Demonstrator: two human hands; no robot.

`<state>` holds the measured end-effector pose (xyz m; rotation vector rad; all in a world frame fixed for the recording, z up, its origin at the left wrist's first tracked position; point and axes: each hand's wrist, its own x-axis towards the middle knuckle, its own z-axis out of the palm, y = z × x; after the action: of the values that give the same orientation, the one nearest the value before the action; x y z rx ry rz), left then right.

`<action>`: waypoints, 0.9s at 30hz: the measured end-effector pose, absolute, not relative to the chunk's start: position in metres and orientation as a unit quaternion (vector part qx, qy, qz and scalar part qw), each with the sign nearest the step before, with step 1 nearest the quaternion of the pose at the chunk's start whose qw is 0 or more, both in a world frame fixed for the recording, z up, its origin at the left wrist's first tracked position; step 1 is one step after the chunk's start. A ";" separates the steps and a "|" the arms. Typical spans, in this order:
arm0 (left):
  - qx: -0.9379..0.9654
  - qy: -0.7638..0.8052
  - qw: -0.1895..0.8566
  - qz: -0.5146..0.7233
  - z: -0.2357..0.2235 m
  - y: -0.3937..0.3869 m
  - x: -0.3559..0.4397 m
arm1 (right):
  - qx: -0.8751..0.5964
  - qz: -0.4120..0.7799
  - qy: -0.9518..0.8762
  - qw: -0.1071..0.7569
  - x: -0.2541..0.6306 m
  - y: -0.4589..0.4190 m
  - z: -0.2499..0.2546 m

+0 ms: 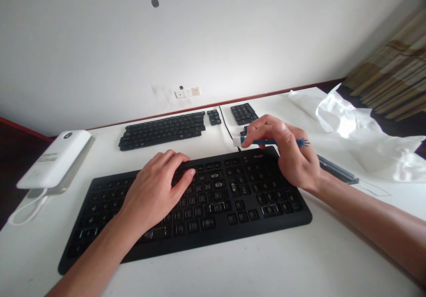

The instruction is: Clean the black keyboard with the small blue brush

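A black keyboard [213,239] with its keycaps off lies on the white table, its bare key sockets showing. My left hand [156,186] holds it at the far edge, fingers bent over that edge and thumb over the sockets. Above the keyboard's far right corner, my right hand [293,150] is closed around a small blue brush [264,141]. White bristles point left from the brush, and a tuft of blue bristles sticks out on the right. Behind, the loose black keycaps [163,130] are laid out in keyboard order, with the number-pad keycaps [244,113] in a separate block.
A white power bank [53,159] with a looped cable stands at the left. On the right lie a crumpled white plastic bag [353,128] and a dark flat item [339,170], partly behind my right arm. The keyboard's cable [226,124] runs toward the wall, below the sockets [188,93].
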<state>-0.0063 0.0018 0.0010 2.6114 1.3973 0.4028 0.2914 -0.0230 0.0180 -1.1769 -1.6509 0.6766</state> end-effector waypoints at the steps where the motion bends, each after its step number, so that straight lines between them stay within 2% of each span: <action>1: 0.871 0.467 0.077 0.135 0.001 0.002 -0.006 | -0.482 0.272 -0.673 0.490 0.291 -0.023 0.020; 9: 0.870 0.469 0.078 0.128 0.002 0.002 -0.006 | -0.466 0.379 -0.615 0.511 0.292 -0.021 0.023; 11: 0.871 0.468 0.077 0.127 0.002 0.002 -0.006 | -0.447 0.410 -0.625 0.492 0.292 -0.021 0.021; 15: 0.871 0.469 0.076 0.125 0.002 0.002 -0.006 | -0.424 0.451 -0.678 0.398 0.291 -0.025 0.020; 17: 0.871 0.469 0.075 0.124 0.002 0.002 -0.006 | -0.409 0.472 -0.673 0.397 0.289 -0.027 0.020; 21: 0.873 0.466 0.077 0.125 0.002 0.002 -0.006 | -0.402 0.474 -0.641 0.450 0.287 -0.026 0.022; 27: 0.873 0.466 0.077 0.121 0.003 0.002 -0.006 | -0.362 0.533 -0.662 0.382 0.285 -0.025 0.020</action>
<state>-0.0061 0.0017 0.0028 2.6165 1.3951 0.3634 0.2855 -0.0248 0.0202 -0.9239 -1.6896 1.3596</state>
